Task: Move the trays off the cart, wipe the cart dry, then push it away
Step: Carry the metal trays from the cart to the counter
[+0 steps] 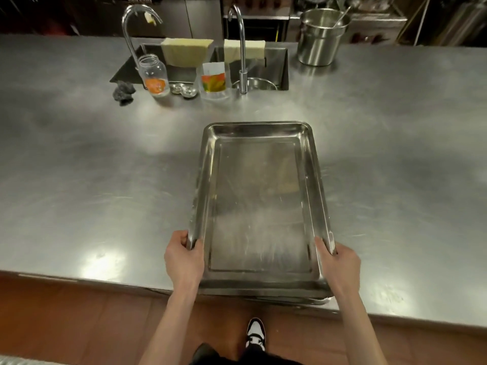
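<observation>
The stack of trays is lying lengthwise on the steel counter, its near end jutting slightly past the counter's front edge, toward the person. The left hand is gripping the near left corner, thumb curled over the rim and fingers under it; the right hand is gripping the near right corner the same way. At least one more rim is showing beneath the top tray at the near end.

Beyond the hands, past the trays' far edge, bare counter is stretching up to the sink. Ahead and to the left of the left hand, a glass jar is carrying an orange label, its writing too blurred to read; a clear container beside it is showing a red-and-yellow label, also unreadable. Wide open steel is lying on either side of both hands. Far ahead of the right hand a metal pot is standing.
</observation>
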Demonstrator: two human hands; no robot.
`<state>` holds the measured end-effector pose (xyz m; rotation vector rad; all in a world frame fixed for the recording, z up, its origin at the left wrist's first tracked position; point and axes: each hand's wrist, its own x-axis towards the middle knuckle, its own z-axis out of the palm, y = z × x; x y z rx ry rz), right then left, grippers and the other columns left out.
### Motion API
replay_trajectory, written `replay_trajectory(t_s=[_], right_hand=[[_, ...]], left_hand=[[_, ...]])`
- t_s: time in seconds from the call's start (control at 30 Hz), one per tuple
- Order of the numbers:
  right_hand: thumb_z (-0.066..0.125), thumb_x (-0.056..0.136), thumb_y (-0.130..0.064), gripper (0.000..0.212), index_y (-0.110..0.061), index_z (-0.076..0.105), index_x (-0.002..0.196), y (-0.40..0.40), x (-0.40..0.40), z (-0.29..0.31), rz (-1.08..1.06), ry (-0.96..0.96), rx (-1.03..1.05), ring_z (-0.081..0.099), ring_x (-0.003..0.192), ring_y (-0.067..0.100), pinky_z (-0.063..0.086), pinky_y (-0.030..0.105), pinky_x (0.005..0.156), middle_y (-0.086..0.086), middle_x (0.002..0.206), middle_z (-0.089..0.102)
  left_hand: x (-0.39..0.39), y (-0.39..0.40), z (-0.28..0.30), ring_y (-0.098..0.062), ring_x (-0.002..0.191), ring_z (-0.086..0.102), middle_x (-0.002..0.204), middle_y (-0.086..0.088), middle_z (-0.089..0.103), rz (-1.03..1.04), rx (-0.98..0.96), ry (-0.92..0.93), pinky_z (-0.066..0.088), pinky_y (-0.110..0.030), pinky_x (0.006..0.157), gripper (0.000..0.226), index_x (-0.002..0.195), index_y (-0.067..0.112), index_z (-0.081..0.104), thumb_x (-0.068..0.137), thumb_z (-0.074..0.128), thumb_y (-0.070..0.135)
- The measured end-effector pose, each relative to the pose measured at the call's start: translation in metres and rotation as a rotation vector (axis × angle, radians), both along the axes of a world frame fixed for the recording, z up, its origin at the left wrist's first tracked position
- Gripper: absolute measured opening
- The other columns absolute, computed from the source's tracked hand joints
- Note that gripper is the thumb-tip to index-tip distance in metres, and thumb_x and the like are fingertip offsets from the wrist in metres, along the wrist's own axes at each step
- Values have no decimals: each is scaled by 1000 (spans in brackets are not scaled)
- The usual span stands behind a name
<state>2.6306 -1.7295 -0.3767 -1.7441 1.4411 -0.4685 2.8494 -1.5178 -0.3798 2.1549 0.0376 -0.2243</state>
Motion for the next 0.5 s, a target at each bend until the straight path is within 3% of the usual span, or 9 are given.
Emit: replay_trajectory(t_s=[0.13,0.27,0.5], right_hand=[[70,95,-32,58,-15,35,52,-4,-8,-16,-38,10,15,34,48,20,33,36,52,-2,46,35],[69,96,-36,57,-14,36,54,-2,-16,-35,-61,17,23,36,51,20,37,38,55,1,49,39],[69,97,-27,59,-20,33,50,8,-22,-44,-78,46,-29,31,46,19,32,38,52,-6,44,30]], left_hand=[[4,-9,-15,-31,78,62,79,-2,65,-51,66,1,42,-36,70,9,99,15,65,92,71,11],[3,-14,-28,-28,78,61,83,0,66,-82,103,3,41,-35,71,10,103,16,64,95,70,15],[-8,-12,-57,-27,84,64,92,-2,68,-109,99,-28,43,-33,73,12,107,15,64,96,71,14]])
